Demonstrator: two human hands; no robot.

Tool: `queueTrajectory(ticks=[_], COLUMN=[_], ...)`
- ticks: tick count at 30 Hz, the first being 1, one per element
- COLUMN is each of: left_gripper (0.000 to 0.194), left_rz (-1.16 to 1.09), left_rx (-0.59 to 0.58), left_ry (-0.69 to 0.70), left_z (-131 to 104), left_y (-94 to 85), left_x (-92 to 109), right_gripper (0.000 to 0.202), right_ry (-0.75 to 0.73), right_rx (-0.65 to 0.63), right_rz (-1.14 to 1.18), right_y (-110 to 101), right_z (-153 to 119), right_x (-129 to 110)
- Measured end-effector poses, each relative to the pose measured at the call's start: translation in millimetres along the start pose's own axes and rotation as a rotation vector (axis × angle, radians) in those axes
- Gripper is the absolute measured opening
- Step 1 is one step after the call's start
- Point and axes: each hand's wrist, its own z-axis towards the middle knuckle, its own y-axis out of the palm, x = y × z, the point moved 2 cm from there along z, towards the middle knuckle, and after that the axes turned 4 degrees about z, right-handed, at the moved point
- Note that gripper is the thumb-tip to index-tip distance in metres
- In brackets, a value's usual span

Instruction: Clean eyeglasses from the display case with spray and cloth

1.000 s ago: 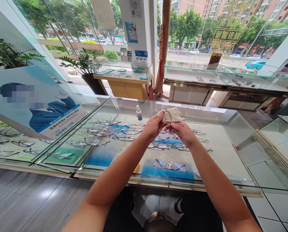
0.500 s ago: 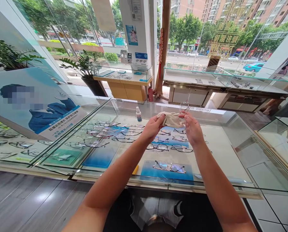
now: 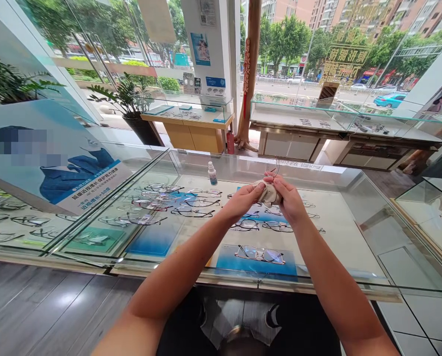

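Nearest the camera, dark-clothed legs (image 3: 302, 326) are seen below the front edge of a glass display case (image 3: 258, 283). Inside the case, at the front, a thin-rimmed pair of glasses (image 3: 259, 255) is laid on a blue card (image 3: 226, 263). Behind it, further eyeglass frames (image 3: 193, 213) are set out in loose rows.

Above these rows, both forearms are extended and the hands are brought together. By the left hand (image 3: 244, 199), a crumpled pale cloth (image 3: 270, 195) is pinched, fingers closed. The right hand (image 3: 289, 199) is curled closed against the same cloth, and a thin-framed pair of spectacles (image 3: 269, 173) is gripped there; the frame is seen projecting above the fingertips. Its lower part is hidden by cloth and fingers, so contact with the lenses cannot be determined.

To the left of the hands, a small white bottle (image 3: 212, 174) is stood upright, well apart from the cloth. Farther back, a potted plant (image 3: 126, 96), a wood-fronted showcase (image 3: 195, 137) and a red fire extinguisher (image 3: 230, 142) are noted. Through the window, a blue car (image 3: 389, 100) is visible.
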Motion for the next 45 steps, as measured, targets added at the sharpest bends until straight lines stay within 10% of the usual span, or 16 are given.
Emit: queueTrajectory(ticks=[33,45], left_gripper=[0.049,0.062], left_rz=[-0.024,0.107], left_rx=[-0.087,0.186], left_ry=[-0.002,0.136], left_z=[-2,1], left_y=[9.5,10.4], left_x=[-3,-6], right_gripper=[0.032,0.038], right_ry=[0.105,-0.002], right_rx=[0.083,-0.016], right_rz=[0.029,-0.063], right_y=[7,13], right_z=[-2,-6], right_x=[6,5])
